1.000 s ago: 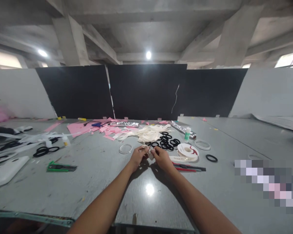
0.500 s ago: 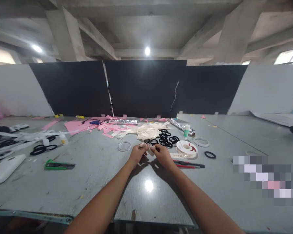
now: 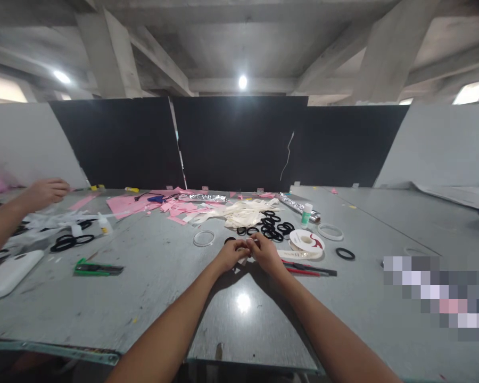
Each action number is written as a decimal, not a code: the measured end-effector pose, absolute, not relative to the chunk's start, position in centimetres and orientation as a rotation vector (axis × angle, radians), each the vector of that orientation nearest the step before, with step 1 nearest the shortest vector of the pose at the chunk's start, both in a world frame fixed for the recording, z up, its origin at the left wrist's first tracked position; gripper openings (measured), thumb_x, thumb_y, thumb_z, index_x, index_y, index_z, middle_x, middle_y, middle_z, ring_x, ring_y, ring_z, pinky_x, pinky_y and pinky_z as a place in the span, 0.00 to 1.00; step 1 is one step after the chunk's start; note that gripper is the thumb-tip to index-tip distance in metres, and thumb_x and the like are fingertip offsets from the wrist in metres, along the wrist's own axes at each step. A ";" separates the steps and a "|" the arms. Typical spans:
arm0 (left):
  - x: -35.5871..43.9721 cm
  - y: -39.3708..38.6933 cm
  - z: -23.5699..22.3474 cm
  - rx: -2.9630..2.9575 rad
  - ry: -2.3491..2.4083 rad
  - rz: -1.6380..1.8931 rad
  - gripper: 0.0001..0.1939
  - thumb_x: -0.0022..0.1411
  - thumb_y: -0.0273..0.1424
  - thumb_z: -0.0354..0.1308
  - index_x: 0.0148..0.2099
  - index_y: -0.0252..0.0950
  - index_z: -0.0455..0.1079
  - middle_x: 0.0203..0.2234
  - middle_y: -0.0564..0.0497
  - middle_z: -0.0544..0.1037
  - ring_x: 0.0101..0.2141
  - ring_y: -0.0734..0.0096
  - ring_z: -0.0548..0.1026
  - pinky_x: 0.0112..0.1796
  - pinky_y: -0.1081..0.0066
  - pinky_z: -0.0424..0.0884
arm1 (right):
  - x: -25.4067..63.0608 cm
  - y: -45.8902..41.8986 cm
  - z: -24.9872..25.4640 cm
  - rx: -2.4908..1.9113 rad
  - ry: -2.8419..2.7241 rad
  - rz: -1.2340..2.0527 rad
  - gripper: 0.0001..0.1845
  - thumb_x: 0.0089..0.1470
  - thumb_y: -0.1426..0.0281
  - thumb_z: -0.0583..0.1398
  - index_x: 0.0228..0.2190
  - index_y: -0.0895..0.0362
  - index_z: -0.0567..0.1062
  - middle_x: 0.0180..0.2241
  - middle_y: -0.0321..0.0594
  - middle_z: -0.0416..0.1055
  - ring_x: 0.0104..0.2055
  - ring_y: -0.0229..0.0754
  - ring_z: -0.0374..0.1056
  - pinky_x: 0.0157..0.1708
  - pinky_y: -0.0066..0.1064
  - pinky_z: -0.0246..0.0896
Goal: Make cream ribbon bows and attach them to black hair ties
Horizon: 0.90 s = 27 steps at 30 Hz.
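My left hand (image 3: 232, 256) and my right hand (image 3: 264, 251) meet over the middle of the table, fingertips pinched together. Between them shows a small cream ribbon piece (image 3: 242, 261), partly hidden by the fingers. Part of a black ring (image 3: 229, 240) peeks out behind my left hand; whether it is held I cannot tell. Just beyond lie several black rings (image 3: 269, 229) and a heap of cream ribbon strips (image 3: 243, 214). Right of my right hand are a ribbon spool (image 3: 306, 240), its printed ribbon (image 3: 299, 255) unrolled, and a red utility knife (image 3: 307, 269).
A co-worker's hand (image 3: 48, 192) reaches in from the left over white strips. Around lie black-handled scissors (image 3: 69, 242), a green utility knife (image 3: 98, 268), a clear ring (image 3: 204, 238), a green-labelled bottle (image 3: 306, 214), pink scraps (image 3: 122, 206) and a single black ring (image 3: 345, 254).
A co-worker's hand has come into view at the left. My fingertips have drawn closer together, and a black ring now shows behind my left hand. The cream piece sits lower.
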<state>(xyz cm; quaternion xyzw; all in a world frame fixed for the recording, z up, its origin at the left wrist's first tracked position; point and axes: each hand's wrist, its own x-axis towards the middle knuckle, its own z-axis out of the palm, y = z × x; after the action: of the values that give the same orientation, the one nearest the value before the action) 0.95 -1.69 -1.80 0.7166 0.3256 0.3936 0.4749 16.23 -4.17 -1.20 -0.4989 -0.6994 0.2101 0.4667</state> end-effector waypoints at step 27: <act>0.6 -2.0 -1.2 1.548 0.823 1.174 0.20 0.55 0.46 0.56 0.29 0.32 0.69 0.22 0.54 0.70 0.23 0.76 0.65 0.27 0.75 0.60 | 16.1 -4.4 -0.7 -1.226 -1.845 0.469 0.16 0.56 0.57 0.53 0.26 0.56 0.67 0.20 0.32 0.63 0.22 0.35 0.57 0.23 0.26 0.45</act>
<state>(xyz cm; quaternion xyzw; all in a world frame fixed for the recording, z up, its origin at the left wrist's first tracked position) 0.57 -1.98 -1.23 0.6381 0.3394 0.4839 0.4934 16.08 -4.44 -0.70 -0.4900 -0.7377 0.1875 0.4248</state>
